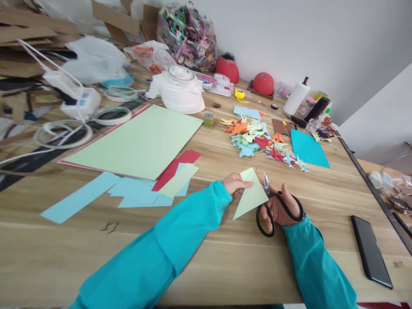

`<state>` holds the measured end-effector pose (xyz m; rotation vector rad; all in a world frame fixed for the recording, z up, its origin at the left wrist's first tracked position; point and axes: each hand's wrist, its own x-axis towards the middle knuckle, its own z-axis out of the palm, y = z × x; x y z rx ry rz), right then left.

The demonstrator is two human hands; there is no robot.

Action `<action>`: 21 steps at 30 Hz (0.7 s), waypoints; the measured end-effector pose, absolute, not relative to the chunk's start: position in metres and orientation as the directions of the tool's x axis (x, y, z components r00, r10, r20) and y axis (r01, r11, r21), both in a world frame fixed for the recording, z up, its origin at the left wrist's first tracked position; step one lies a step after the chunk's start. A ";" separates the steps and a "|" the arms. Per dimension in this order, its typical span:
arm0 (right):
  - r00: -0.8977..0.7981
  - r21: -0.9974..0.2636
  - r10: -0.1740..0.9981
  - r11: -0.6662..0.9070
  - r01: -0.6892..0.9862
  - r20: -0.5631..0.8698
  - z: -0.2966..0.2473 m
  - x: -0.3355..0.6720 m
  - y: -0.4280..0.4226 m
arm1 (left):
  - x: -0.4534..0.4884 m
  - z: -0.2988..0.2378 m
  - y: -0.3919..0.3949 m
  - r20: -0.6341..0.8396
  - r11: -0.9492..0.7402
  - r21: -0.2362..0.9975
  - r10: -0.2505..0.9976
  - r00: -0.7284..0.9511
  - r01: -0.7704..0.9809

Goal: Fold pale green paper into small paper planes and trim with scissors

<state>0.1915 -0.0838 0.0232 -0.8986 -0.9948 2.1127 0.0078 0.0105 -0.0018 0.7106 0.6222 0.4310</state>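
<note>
My left hand pinches the upper left edge of a folded pale green paper, held above the table. In my right hand is a pair of black-handled scissors, fingers through the loops and thumb raised. The blades point away from me, beside the paper's right corner; whether they touch it I cannot tell. Behind my hands lies a pile of folded paper shapes in orange, red, green and blue. Left of my sleeve are blue paper strips, a red paper piece and a pale green strip.
Large green sheets lie at left, near coiled white cables. A roll of tape stands behind them. A turquoise sheet lies at back right, and a black phone near the right edge. Bags and boxes line the wall.
</note>
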 end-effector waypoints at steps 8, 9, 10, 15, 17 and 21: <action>-0.491 -0.833 0.803 -0.498 -0.241 -0.338 0.024 0.188 -0.083 | 0.010 -0.001 0.009 -0.414 0.701 0.683 0.604 0.681 -0.207; -0.492 -0.835 0.805 -0.494 -0.245 -0.332 0.025 0.188 -0.083 | 0.010 -0.001 0.009 -0.415 0.701 0.681 0.607 0.677 -0.212; -0.493 -0.836 0.806 -0.491 -0.245 -0.329 0.025 0.188 -0.083 | 0.010 0.000 0.009 -0.416 0.702 0.679 0.611 0.674 -0.217; -0.482 -0.836 0.799 -0.505 -0.215 -0.359 0.025 0.188 -0.084 | 0.008 0.000 0.009 -0.403 0.694 0.688 0.609 0.683 -0.213; -0.497 -0.832 0.788 -0.514 -0.207 -0.364 0.024 0.188 -0.085 | 0.007 -0.001 0.009 -0.375 0.686 0.698 0.595 0.711 -0.205; -0.544 -0.821 0.764 -0.528 -0.218 -0.346 0.023 0.189 -0.086 | 0.006 -0.004 0.010 -0.356 0.691 0.705 0.540 0.762 -0.160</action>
